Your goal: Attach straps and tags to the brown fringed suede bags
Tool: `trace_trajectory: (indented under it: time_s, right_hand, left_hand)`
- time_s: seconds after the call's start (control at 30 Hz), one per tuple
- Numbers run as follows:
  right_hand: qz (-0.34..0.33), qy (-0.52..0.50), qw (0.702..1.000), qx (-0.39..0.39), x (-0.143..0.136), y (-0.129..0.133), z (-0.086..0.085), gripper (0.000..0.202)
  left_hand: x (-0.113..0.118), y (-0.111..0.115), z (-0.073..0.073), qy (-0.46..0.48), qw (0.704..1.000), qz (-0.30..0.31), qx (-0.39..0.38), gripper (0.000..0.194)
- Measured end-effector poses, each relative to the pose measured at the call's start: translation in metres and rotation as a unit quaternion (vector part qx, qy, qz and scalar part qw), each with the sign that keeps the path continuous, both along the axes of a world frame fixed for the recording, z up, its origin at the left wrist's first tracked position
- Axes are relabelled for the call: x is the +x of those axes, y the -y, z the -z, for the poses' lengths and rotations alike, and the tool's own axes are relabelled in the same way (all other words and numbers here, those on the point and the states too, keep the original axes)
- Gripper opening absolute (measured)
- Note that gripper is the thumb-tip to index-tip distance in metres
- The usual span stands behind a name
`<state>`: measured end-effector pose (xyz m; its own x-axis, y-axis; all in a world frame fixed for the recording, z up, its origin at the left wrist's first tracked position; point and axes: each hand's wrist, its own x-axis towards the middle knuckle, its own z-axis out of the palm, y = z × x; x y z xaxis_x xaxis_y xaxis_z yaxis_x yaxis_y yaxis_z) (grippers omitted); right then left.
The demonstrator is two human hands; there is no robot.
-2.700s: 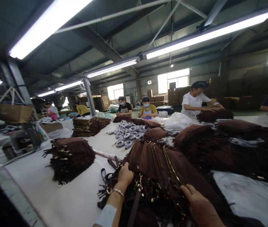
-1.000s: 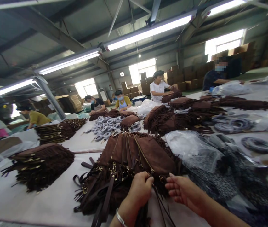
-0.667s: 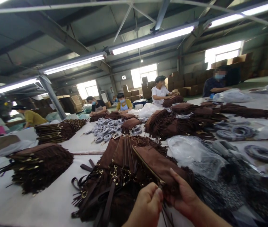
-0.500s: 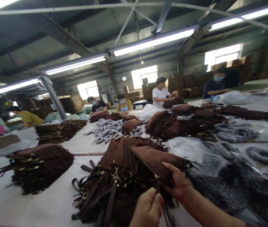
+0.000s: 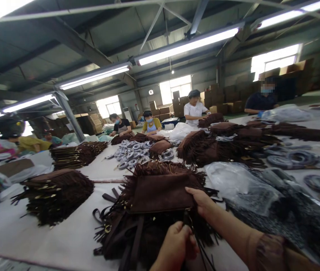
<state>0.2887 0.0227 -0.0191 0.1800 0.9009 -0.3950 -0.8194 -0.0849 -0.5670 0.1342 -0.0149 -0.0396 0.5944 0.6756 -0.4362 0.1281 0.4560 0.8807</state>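
A brown fringed bag [image 5: 160, 192] lies flat across a heap of similar bags, its zipper edge facing me. My right hand [image 5: 203, 203] grips its right end, with the thumb on top and the other fingers underneath. Just below that corner, my left hand [image 5: 176, 239] is closed around a thin dark strap [image 5: 186, 218] that hangs from the bag. Loose strap ends and fringe dangle beneath the hand. More dark straps [image 5: 137, 241] and a gold-coloured ring [image 5: 107, 228] show at the heap's left side.
To the left is a stack of brown bags [image 5: 61, 192], with another stack [image 5: 72, 154] behind it. Coiled grey straps [image 5: 131, 152] lie further back. Clear plastic bags [image 5: 235, 184] cover the right side. Several co-workers [image 5: 195, 109] sit across the white table [image 5: 49, 241].
The bag has turned from slanting to lying nearly level across the heap, and moved left, covering the bags beneath. Both hands keep their hold. The whole view has shifted slightly.
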Motion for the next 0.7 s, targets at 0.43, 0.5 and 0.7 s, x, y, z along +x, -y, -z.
trace_trajectory:
  time_s: [0.43,0.5,0.7]
  right_hand:
    - [0.048,0.12,0.982,-0.137,0.016,0.132,0.064,0.028]
    - [0.015,0.298,0.945,-0.135,0.011,0.145,0.063,0.033]
    - [0.099,0.719,0.687,-0.039,0.078,0.157,0.025,0.025]
  left_hand:
    - [0.022,-0.003,0.007,0.08,0.966,-0.079,-0.232,0.031]
    - [0.023,-0.003,0.007,0.089,0.955,-0.099,-0.266,0.025]
    - [0.025,-0.006,0.017,0.091,0.96,-0.106,-0.243,0.024]
